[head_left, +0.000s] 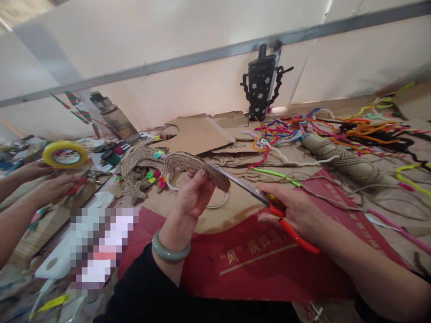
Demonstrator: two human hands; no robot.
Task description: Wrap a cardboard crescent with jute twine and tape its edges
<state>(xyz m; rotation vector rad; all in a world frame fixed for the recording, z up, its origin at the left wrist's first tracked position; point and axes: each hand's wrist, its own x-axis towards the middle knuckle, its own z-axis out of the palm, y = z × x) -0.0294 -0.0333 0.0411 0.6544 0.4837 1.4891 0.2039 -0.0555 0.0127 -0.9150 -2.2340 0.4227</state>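
My left hand (pixel 194 193) pinches a curved piece wrapped in brown twine (pixel 182 165) between thumb and fingers, holding it above the work surface. Red-handled scissors (pixel 296 233) are gripped in my right hand (pixel 292 206). Their metal blades point up and left, with the tips at the edge of the twine piece; whether they cut into it is too small to tell. Beneath my left hand a white ring (pixel 217 205) lies on brown cardboard. Left of the piece sits another twine-wrapped curve (pixel 141 159) with bright small flowers (pixel 153 175) and a twine starfish (pixel 134 190).
A red printed sheet (pixel 256 269) covers the near surface. Colourful pipe cleaners (pixel 357 128) and a twine roll (pixel 343 157) lie right. A black tumbler (pixel 261 87) and clear bottle (pixel 117 119) stand behind. At left, another person's hands (pixel 50 188) work near yellow tape (pixel 63 154).
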